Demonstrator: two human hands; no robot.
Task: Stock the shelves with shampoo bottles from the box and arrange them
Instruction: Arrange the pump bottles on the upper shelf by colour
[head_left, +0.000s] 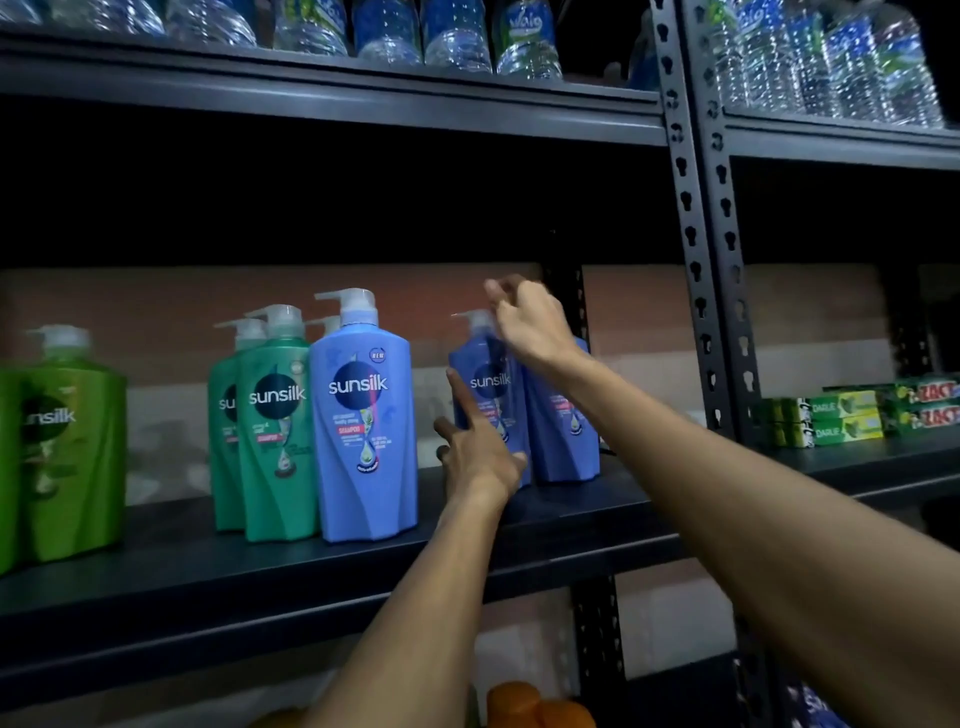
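Head: left hand (480, 457) on glossy bottle (491, 387)

Body is seen from forearms down only. L hand (478, 457) and L forearm (415, 597) are shown bare up to frame edge. Same is noted for R hand (524, 327) and R forearm (753, 493). R fingertips are blurred, detail can't be told.

Glossy plastic bottles (363, 415), seemingly matt metal shelf (208, 561)

Up top, water bottles (457, 36) are standing in a row, toothpaste boxes (847, 415) are lying stacked at right, and an orange thing (524, 701) is showing below.
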